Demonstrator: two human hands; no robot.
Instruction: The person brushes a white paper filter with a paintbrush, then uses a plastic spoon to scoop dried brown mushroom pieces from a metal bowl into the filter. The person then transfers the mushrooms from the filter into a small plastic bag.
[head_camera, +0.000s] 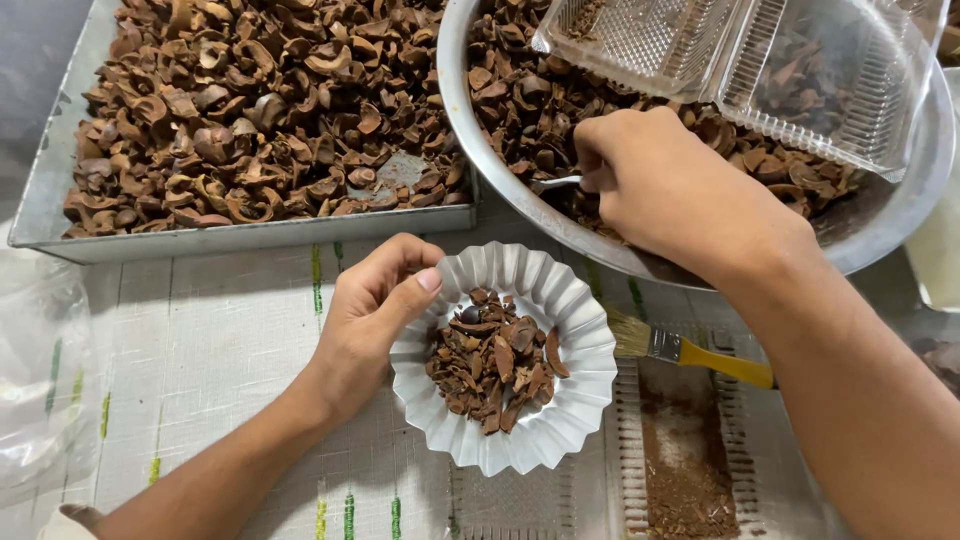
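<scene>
Right now the right hand (670, 185) is closed in a fist around the thin metal handle of a small scoop or spoon (556, 183), and the handle sticks out toward 9 o'clock from the knuckles. The working end of this tool is hidden under the fingers, so I cannot tell if it carries anything. This hand is inside the big round steel bowl (455, 90), which is filled with dry brown shell pieces (520, 100); a clear plastic clamshell box (770, 60) lies open on top of them at 1 o'clock from the hand.

The left hand (365, 320) is half open, with its thumb pressed on the rim of the white fluted paper dish (580, 340) at the dish's 10 o'clock side. It steadies the dish and grips nothing else. Inside the dish sits a small heap of the same brown pieces (495, 365).

The relation that matters: the dish lies at about 7 o'clock from the right hand, near it, just beyond the bowl's rim. The left hand is already touching the dish; the right hand is apart from it.

At 3 o'clock from the dish a yellow-handled brush (690, 352) lies with its long axis from 9 to 3 o'clock, on a woven white mat (200, 350). A rectangular metal tray (250, 240) with more shells stands at 11 o'clock.
</scene>
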